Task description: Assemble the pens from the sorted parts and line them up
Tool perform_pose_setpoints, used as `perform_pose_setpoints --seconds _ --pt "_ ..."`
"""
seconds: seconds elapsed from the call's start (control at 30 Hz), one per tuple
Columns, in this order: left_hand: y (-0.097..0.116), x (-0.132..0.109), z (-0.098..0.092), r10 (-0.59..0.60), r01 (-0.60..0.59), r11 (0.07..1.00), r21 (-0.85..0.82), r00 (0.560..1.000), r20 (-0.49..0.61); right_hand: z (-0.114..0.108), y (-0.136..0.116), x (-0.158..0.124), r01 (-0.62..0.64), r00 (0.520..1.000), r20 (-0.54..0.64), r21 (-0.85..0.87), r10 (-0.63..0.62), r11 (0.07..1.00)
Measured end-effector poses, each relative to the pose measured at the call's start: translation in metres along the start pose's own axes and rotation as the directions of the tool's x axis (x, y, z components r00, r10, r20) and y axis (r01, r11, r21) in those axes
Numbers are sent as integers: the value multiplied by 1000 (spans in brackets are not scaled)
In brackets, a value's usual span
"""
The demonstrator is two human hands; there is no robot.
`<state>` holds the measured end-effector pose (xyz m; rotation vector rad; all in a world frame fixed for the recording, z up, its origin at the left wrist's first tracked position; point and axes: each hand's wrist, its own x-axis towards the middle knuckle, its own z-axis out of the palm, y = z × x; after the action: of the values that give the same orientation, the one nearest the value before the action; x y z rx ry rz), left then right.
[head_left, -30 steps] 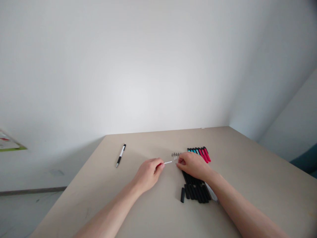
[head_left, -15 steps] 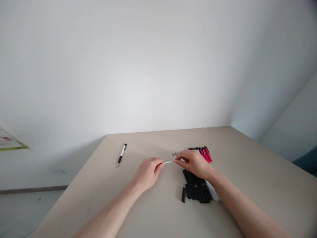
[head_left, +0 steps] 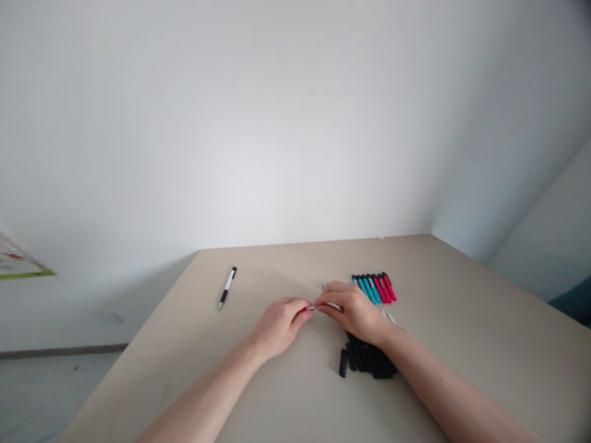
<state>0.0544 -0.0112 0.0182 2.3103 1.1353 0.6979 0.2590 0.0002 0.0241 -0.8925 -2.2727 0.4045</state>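
Observation:
My left hand (head_left: pixel 282 323) is closed in a pinch around a red pen barrel (head_left: pixel 305 309), mostly covered by the fingers. A short white piece of a pen refill (head_left: pixel 311 308) shows at the barrel's end. My right hand (head_left: pixel 353 311) pinches at the refill's tip, its fingertips nearly meeting the left ones. A pale strip shows under the right fingers, too small to name. Beside the right hand lie blue pen barrels (head_left: pixel 369 289) and red pen barrels (head_left: pixel 386 288) with black tops. Black grips (head_left: pixel 369 360) lie in a row under the right wrist.
A white and black pen (head_left: pixel 226 288) lies on the left of the beige table (head_left: pixel 277 264). One black grip (head_left: pixel 343 363) sits slightly apart from the row. White refills (head_left: pixel 390 318) peek out behind the right wrist. A white wall stands behind the table.
My right hand has moved left toward my left hand, and less of the white refill shows between them. The blue barrels and more of the red ones are now uncovered.

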Motion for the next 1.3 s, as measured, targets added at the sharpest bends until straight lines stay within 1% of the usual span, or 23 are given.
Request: perform_pose_setpoints --seconds 0.13,0.2,0.3,0.37,0.43,0.53,0.6,0.73,0.83,0.9,1.0,1.1,1.2,1.3 --pt "1 0 -1 8 -8 1000 9 1000 -5 3 -4 1 12 998 -54 14 -11 1000" --pt "2 1 -1 11 -10 1000 11 1000 -26 0 -6 2 -15 996 -88 24 17 1000" --pt "3 1 -1 21 -21 1000 2 998 -54 -12 -2 2 -150 973 -179 2 148 989" --pt "2 1 -1 13 -13 1000 -6 998 -59 -23 5 0 -255 949 -202 -45 241 966" --pt "2 0 -1 -7 6 1000 -24 998 -56 -33 14 -3 -318 942 -147 -105 301 942" --pt "2 0 -1 -21 18 998 -62 999 -46 -42 22 -7 -345 937 -6 -168 349 923" --pt "2 0 -1 -18 14 996 -85 999 -48 -43 21 -7 -329 938 56 -180 343 927" --pt "3 -1 -1 -24 14 992 -124 997 -79 -43 11 -6 -259 942 167 -188 290 948" --pt "3 -1 -2 -29 14 990 -142 994 -106 -43 5 -6 -237 917 275 -206 288 950" --pt "4 0 -2 -22 6 991 -133 993 -118 -43 6 -8 -239 897 319 -228 305 944" --pt "4 0 -2 -16 1 993 -118 992 -125 -41 8 -9 -239 884 340 -263 322 935" --pt "5 0 -2 -23 9 994 -112 992 -122 -38 7 -8 -240 887 323 -286 329 928" --pt "6 -1 -2 -24 13 995 -102 994 -108 -36 1 -7 -238 901 286 -304 326 923" --pt "7 0 -2 -20 13 996 -90 997 -76 -35 -7 -5 -232 887 323 -303 329 924"
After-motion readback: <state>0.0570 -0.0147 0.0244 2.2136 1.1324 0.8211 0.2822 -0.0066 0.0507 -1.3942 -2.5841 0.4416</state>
